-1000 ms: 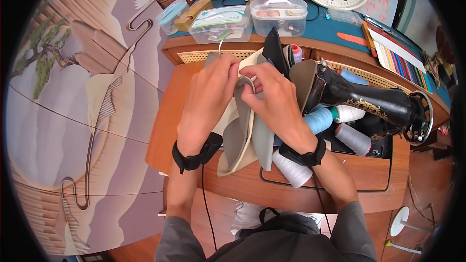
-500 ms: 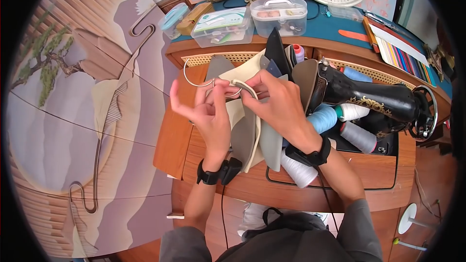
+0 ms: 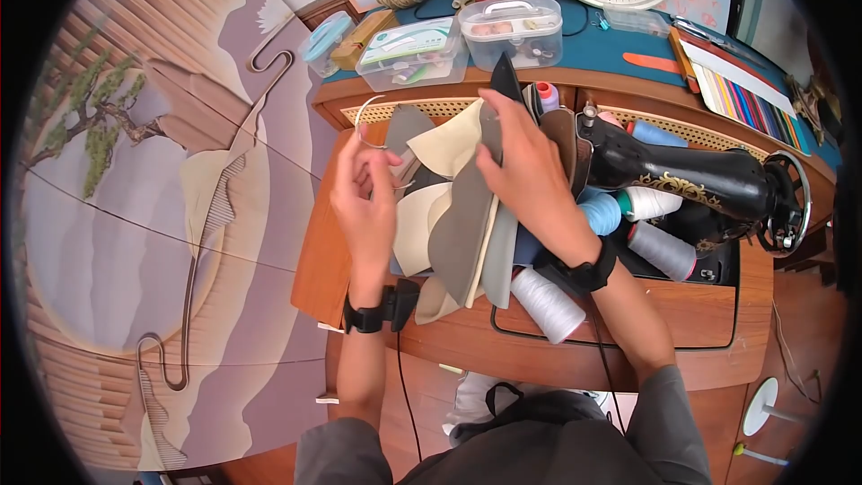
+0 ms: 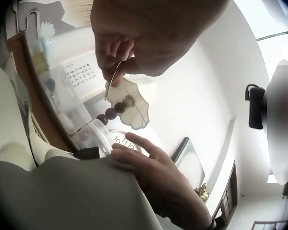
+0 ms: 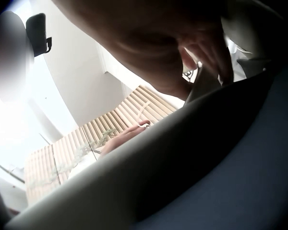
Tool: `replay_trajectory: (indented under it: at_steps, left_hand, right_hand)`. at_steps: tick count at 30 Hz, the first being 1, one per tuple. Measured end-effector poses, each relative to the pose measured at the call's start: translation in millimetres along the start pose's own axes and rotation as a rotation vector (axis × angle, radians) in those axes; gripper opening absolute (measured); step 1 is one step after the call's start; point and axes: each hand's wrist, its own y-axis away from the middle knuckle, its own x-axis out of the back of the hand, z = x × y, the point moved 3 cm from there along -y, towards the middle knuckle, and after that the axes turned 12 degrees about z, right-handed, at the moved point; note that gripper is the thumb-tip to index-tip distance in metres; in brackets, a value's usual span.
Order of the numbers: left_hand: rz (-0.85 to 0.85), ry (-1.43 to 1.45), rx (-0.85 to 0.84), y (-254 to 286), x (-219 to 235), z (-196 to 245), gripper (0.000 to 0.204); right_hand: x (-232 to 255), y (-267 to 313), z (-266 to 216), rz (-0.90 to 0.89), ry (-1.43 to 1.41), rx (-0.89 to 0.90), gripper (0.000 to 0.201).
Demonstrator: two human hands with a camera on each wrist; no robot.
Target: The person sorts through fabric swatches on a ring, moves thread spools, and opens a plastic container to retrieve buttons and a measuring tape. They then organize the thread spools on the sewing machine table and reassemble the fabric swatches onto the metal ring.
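Observation:
In the head view, my left hand [image 3: 366,211] pinches a thin open metal ring [image 3: 360,117], raised left of the grey and cream pieces. The left wrist view shows the curved metal [image 4: 110,82] between the fingertips of the left hand [image 4: 153,28]. My right hand [image 3: 539,189] holds the upper edge of a grey scalloped piece [image 3: 460,238], its thumb in front. Cream pieces [image 3: 449,148] fan out beside and behind it. Up close in the right wrist view, the right hand [image 5: 168,43] has its fingers around a pale edge [image 5: 204,86].
A black sewing machine [image 3: 682,175] stands to the right, with thread cones [image 3: 660,250] around it. White thread [image 3: 548,305] lies near the right wrist. Clear boxes [image 3: 512,31] line the blue shelf at the back. A patterned panel [image 3: 260,305] fills the left side.
My left hand has moved left, off the pieces, with the ring in its fingers. The pieces have fanned out lower down, and the right hand has opened somewhat at their upper edge.

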Motion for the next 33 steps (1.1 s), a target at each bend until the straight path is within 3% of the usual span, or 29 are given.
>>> replay_trajectory:
  at_steps: [2,4,6,7,9,12,18,22,24,26,28,33]
  left_hand:
    - [-0.011,0.073,0.203,-10,11,-23,0.027]
    - [-0.031,0.037,0.212,-20,23,-43,0.029]
    - [-0.164,0.05,0.386,-23,27,-56,0.029]
    - [-0.155,0.049,0.384,-22,29,-59,0.029]
    - [-0.16,-0.019,0.396,-20,33,-65,0.027]
    - [-0.138,-0.034,0.448,-8,49,-70,0.022]
    - [-0.102,-0.025,0.452,20,66,-85,0.026]
    - [-0.131,0.052,0.46,29,43,-58,0.027]
    - [-0.194,0.11,0.372,30,25,-35,0.026]
    - [-0.199,0.151,0.365,29,10,-21,0.025]
    - [-0.274,0.147,0.368,28,-5,-12,0.026]
    - [-0.321,0.35,0.386,35,-31,-1,0.022]
  right_hand:
    - [-1,3,-9,0.215,0.12,0.313,0.046]
    - [1,2,-5,0.147,0.103,0.345,0.043]
    - [0,6,-3,-0.066,0.192,0.42,0.039]
    - [5,7,-5,-0.069,0.188,0.428,0.039]
    - [5,11,1,-0.571,0.309,0.145,0.036]
    - [0,13,13,-0.68,0.425,0.15,0.036]
    - [-2,15,10,-0.691,0.463,0.157,0.037]
    - [-5,21,6,-0.649,0.376,0.109,0.042]
    - [-5,24,-1,-0.506,0.222,0.157,0.046]
    - [-9,23,-8,-0.481,0.177,0.178,0.044]
    - [-6,19,-20,-0.323,-0.089,0.173,0.041]
    - [3,8,-32,-0.183,-0.191,0.192,0.028]
